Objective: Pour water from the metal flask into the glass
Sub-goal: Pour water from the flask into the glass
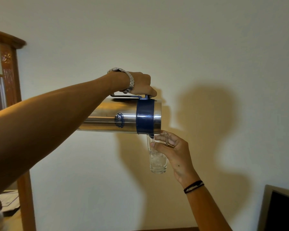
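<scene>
A steel flask (120, 117) with a dark blue band and a blue emblem lies tipped on its side in the air, mouth to the right. My left hand (140, 85), a metal watch on its wrist, grips the flask's handle from above. Just under the flask's mouth stands a tall clear glass (157, 157), held upright by my right hand (172, 152), whose thumb and fingers wrap its upper part. Water froths in the lower part of the glass. The flask's lip sits right over the glass rim.
A plain cream wall fills the background, with the shadows of arms and flask on it. A wooden mirror frame (12, 67) rises at the left. A dark screen with a grey frame (280, 210) sits at the lower right. Papers lie at the lower left.
</scene>
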The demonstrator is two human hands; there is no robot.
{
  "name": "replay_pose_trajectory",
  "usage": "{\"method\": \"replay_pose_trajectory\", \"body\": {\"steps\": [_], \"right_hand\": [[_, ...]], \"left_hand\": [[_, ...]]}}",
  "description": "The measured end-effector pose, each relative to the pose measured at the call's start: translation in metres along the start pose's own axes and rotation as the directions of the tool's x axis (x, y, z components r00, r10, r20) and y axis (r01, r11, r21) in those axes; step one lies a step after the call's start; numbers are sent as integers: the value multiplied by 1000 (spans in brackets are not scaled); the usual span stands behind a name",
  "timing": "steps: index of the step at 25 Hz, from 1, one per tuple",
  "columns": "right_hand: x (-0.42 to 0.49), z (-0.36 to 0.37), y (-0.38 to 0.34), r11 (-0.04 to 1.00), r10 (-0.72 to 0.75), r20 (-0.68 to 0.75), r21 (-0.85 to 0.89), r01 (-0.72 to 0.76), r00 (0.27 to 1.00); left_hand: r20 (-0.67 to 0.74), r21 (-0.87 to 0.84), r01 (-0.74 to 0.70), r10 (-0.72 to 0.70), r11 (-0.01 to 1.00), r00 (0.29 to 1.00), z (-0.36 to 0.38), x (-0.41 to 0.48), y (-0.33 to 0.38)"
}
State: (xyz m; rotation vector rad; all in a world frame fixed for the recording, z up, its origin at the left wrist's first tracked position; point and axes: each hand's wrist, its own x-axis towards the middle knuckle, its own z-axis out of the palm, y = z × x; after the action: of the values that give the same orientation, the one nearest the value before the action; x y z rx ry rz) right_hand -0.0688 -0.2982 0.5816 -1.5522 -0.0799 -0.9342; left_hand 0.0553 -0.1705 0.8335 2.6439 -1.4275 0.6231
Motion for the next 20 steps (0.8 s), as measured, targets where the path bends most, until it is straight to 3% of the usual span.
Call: {"method": "replay_pose_trajectory", "body": {"steps": [20], "right_hand": [[7, 8, 10, 999, 18, 13, 38, -19, 1000]], "left_hand": [[13, 25, 23, -24, 999, 1000, 3, 2, -10]]}}
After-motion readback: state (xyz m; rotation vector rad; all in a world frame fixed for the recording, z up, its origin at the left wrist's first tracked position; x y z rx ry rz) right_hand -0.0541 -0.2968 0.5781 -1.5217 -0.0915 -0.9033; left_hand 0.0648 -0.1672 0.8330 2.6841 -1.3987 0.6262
